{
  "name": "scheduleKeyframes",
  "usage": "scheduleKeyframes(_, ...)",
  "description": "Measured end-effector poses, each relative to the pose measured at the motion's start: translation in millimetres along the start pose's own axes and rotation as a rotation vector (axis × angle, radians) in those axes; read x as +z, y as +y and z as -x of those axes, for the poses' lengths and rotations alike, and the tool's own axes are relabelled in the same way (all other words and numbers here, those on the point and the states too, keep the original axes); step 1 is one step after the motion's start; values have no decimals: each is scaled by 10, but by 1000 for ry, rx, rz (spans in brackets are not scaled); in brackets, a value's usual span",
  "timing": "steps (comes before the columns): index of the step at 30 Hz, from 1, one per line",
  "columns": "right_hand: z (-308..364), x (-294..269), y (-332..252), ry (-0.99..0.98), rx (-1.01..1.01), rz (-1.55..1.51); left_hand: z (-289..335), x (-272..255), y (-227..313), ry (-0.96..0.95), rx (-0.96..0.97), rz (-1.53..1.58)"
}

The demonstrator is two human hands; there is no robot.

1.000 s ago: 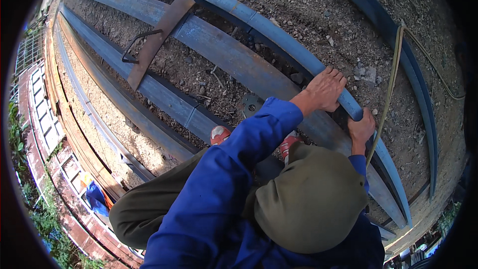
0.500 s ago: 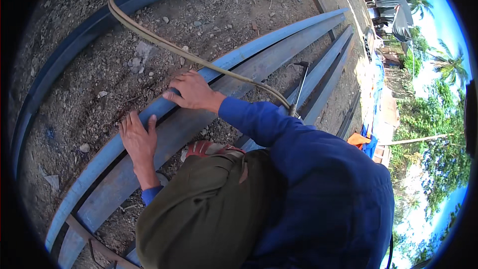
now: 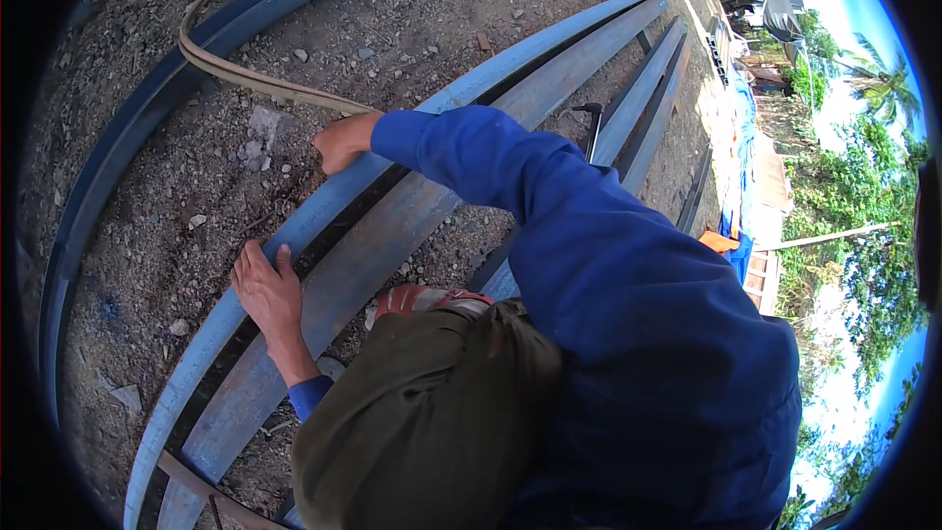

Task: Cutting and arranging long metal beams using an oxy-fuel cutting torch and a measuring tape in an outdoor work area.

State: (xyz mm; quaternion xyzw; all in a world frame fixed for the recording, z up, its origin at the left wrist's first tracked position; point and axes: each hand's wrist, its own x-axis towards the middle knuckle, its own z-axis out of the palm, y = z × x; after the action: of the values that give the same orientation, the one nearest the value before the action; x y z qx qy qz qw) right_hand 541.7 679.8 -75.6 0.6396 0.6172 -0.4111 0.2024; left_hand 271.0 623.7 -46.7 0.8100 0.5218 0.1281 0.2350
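Observation:
My left hand (image 3: 270,294) lies over a long blue-grey steel beam (image 3: 339,198), its fingers bent over the far edge and the thumb apart on top. Farther along the same beam, my right hand (image 3: 343,142) reaches across to the far edge. Its fingers curl down there, and whatever is in them is hidden. A tan twin hose (image 3: 265,88) runs over the ground to my right wrist and passes out of sight behind the sleeve. A second, greyer beam (image 3: 392,226) lies alongside, nearer to me.
More steel beams (image 3: 628,118) lie to the right, and a long one (image 3: 118,147) curves along the far left. A cutting torch (image 3: 593,118) rests beside the right-hand beams. A rusty crosspiece (image 3: 201,486) lies under the near ends. Stones dot the dirt.
My right hand has moved left and across to the beam's far edge, its fingers now curled down. My left hand keeps its place on the beam. The hose has shifted left.

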Motion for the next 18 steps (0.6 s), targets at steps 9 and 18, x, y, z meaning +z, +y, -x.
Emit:
scheduleKeyframes(9, -91, -54, 136, -114, 21, 178, 0, 40, -34, 3, -53, -2)
scheduleKeyframes(18, -12, -36, -158, 204, -325, -112, 35, 11, -72, 9, -95, 103)
